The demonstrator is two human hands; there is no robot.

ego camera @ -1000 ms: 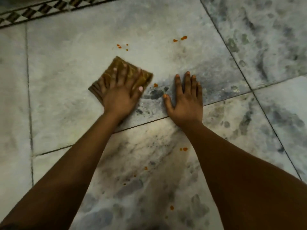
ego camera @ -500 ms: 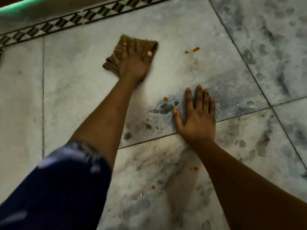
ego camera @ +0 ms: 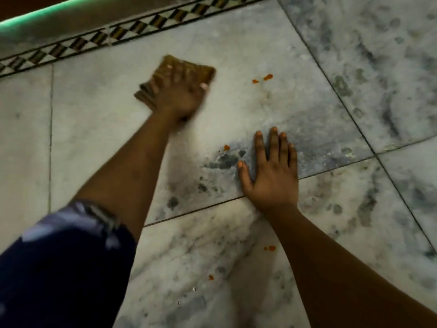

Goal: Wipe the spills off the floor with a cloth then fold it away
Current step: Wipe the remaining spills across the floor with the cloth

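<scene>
Grey-veined white marble floor tiles (ego camera: 236, 245) carry small orange spill spots (ego camera: 270, 248) nearest. Right hand (ego camera: 272, 176) lies flat, fingers straight, empty. Farther off, left hand (ego camera: 181, 95) presses the folded brown cloth (ego camera: 208, 71), grip flat-fingered. Judged soft, light, pliable; best lifted by a folded edge.

Checkered border strip (ego camera: 132, 31) along the far tile edge, green-lit ledge (ego camera: 35, 18) beyond it
</scene>
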